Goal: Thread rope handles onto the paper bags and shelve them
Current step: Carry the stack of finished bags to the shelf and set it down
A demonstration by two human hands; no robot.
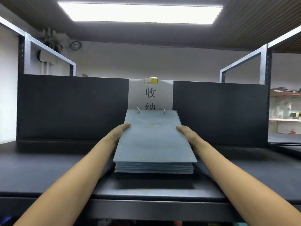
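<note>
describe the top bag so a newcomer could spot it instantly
Start at the white sign on the black back panel; just below it a stack of pale blue paper bags lies on the black shelf. The top bag alone shows its face and rope handle ends.

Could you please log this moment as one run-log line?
stage: shelving | left hand: on stack's left edge | right hand: on right edge | paper bag stack: on black shelf, rope handles rearward

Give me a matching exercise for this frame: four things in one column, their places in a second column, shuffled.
Things:
1. left hand
2. right hand
3. rope handles
4. paper sign

Places:
A. on the back panel behind the stack
B. at the far end of the top bag
C. at the bag's left edge
D. at the bag's right edge

Pairs: 1-C, 2-D, 3-B, 4-A
</note>
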